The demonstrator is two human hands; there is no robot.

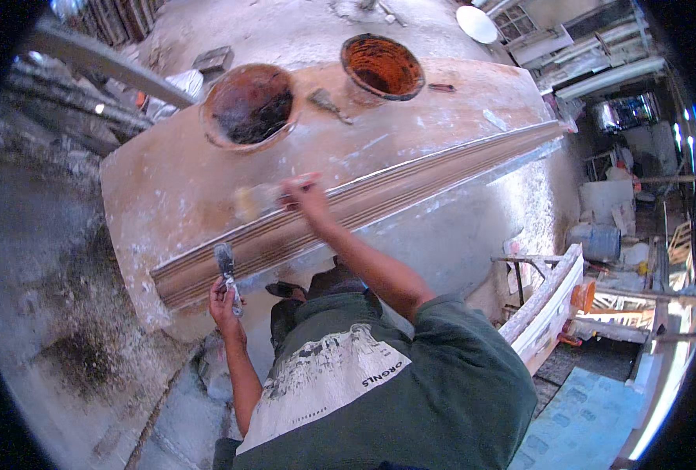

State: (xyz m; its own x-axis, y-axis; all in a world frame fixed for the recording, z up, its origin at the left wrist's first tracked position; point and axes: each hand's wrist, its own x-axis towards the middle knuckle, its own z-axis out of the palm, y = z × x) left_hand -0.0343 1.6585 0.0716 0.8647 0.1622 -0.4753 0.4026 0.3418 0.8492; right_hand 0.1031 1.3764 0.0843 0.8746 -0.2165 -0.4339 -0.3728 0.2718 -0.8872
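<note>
My left hand [223, 304], near the left end of a long ribbed moulding [411, 190], is closed around a putty knife [224, 260] with its grey, smeared blade pointing up. Above the moulding's far edge my right hand [304, 197] grips a paintbrush [248, 202]. Its pale bristles are blurred by motion and point left; a bit of red handle shows at the fingers. The moulding lies slantwise along the near side of a stained board table [160, 200]. Whether the bristles touch the tabletop I cannot tell.
On the table stand a wide bowl [221, 94] with dark contents and an orange-stained bucket [399, 63]. Between them lies a dirty flat tool [328, 104], with a small reddish piece [442, 88] farther right. A white-edged beam [548, 313] and a blue drum [595, 243] are at the right.
</note>
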